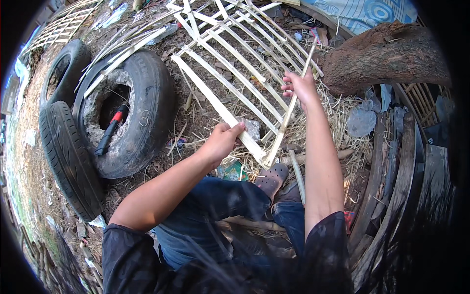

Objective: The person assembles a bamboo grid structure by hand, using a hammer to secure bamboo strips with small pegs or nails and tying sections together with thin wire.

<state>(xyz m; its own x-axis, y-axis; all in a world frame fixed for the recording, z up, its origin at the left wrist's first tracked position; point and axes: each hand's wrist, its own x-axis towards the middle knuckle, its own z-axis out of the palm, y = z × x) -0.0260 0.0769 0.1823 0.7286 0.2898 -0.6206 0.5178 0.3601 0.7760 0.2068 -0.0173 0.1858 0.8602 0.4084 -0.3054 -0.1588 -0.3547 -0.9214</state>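
A lattice frame of pale split-bamboo strips (235, 90) stretches away from me over the ground, its near corner just above my shoes. My left hand (223, 142) is closed on the wide bamboo strip (208, 93) along its left side, thumb on top. At the right side, my right hand (301, 89) has a thin bamboo strip (292, 109) between thumb and palm, its other fingers loosely curled. The two strips meet in a point at the near corner. To the left, a tool with a black-and-red handle (117, 116) lies in the concrete-filled tyre (149, 98).
Two more tyres (68, 161) lean beside the filled one, with loose bamboo strips (122, 61) across its top. A thick log (387, 59) lies at the right, above weathered planks (391, 196). Bamboo shavings (338, 122) and plastic scraps litter the soil. Another lattice (61, 27) lies far left.
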